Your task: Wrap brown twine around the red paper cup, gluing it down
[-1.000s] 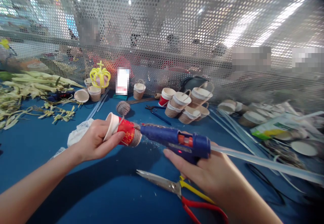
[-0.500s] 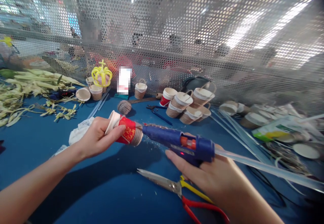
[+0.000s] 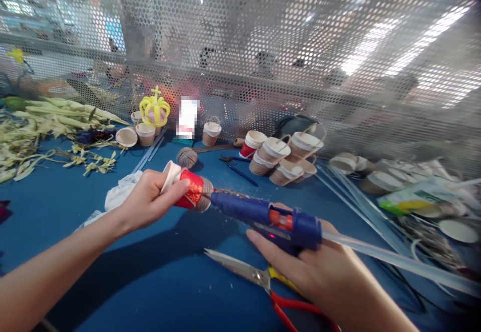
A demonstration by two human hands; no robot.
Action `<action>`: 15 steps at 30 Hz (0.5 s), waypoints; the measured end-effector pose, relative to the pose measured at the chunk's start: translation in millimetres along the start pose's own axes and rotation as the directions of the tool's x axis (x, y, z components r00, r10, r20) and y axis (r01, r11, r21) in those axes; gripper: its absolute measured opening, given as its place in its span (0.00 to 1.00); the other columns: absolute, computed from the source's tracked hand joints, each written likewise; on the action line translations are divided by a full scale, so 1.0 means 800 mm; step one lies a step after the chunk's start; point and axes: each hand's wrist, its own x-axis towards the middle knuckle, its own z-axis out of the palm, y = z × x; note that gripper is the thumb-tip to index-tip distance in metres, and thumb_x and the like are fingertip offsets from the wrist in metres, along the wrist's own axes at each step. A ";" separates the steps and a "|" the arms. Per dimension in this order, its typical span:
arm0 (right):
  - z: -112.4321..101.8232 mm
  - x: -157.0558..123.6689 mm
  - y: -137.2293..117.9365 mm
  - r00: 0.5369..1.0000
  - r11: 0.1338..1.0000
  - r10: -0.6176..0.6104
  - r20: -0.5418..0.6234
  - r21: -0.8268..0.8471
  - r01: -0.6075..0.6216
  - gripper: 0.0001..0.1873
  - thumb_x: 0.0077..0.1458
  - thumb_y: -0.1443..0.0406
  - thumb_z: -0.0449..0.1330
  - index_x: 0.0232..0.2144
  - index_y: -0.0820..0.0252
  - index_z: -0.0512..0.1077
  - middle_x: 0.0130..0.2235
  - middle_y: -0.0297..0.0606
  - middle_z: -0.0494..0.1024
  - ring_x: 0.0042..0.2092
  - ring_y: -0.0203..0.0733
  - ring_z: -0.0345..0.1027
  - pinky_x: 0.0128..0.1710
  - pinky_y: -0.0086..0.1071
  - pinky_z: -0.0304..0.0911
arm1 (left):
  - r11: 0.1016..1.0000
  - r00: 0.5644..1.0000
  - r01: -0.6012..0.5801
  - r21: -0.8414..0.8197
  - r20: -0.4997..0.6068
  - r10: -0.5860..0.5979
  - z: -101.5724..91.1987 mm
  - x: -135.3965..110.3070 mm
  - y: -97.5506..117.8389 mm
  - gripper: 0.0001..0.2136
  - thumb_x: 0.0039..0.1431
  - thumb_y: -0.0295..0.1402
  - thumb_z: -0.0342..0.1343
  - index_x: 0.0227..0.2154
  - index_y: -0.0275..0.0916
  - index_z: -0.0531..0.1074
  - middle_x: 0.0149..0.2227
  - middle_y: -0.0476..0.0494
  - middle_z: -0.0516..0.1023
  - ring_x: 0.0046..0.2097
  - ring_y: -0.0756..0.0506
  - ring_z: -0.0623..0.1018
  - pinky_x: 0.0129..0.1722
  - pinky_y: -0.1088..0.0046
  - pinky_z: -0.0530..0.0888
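Tilted on its side, a red paper cup (image 3: pixel 191 190) with gold print and a white rim is gripped by my left hand (image 3: pixel 152 199). Grey-brown twine (image 3: pixel 205 195) is wound around the cup's base. My right hand (image 3: pixel 311 262) is wrapped around a blue hot glue gun (image 3: pixel 259 215), whose red light glows. Its nozzle points left and meets the twine-wrapped end, or is very close to it. A clear glue stick (image 3: pixel 376 244) runs out of the gun's back. Under my right hand lie scissors (image 3: pixel 244 272) with red and yellow handles, partly covered.
A ball of twine (image 3: pixel 187 157), blue-handled pliers (image 3: pixel 240 170) and several twine-wrapped cups (image 3: pixel 276 154) stand farther back. Pale dried husks (image 3: pixel 56 116) spread at left. Glue sticks (image 3: pixel 349 197) and a plastic bag (image 3: pixel 413 197) lie at right. A perforated metal screen (image 3: pixel 240 46) closes off the back.
The cup has shifted slightly in the left hand and its base has turned a little upward. The glue gun stays at the twine, lowered slightly. The whole view has moved a little.
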 end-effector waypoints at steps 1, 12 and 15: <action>0.000 -0.001 0.000 1.000 0.999 -0.021 -0.011 -0.030 0.021 0.13 0.53 0.62 0.48 0.23 0.56 0.70 0.20 0.35 0.71 0.25 0.40 0.68 0.26 0.32 0.64 | 1.000 1.000 0.008 -0.001 -0.004 -0.008 0.000 0.000 0.000 0.19 0.55 0.34 0.45 0.11 0.38 0.52 0.15 0.55 0.48 0.19 0.54 0.49 0.16 0.76 0.47; -0.004 0.006 -0.008 0.998 0.997 0.065 -0.012 0.029 -0.065 0.09 0.50 0.65 0.51 0.22 0.57 0.69 0.18 0.35 0.71 0.20 0.37 0.64 0.21 0.29 0.63 | 0.999 1.000 0.012 -0.045 -0.006 -0.012 0.000 0.001 0.005 0.18 0.55 0.34 0.45 0.11 0.37 0.55 0.14 0.54 0.50 0.18 0.54 0.50 0.14 0.77 0.48; -0.004 0.004 -0.010 0.997 0.995 0.058 0.047 0.075 -0.062 0.09 0.50 0.66 0.50 0.24 0.56 0.70 0.18 0.33 0.71 0.20 0.36 0.64 0.19 0.27 0.61 | 0.996 0.998 0.059 -0.072 -0.011 -0.060 -0.001 0.002 0.006 0.18 0.55 0.35 0.45 0.11 0.37 0.56 0.13 0.54 0.51 0.17 0.55 0.51 0.13 0.77 0.48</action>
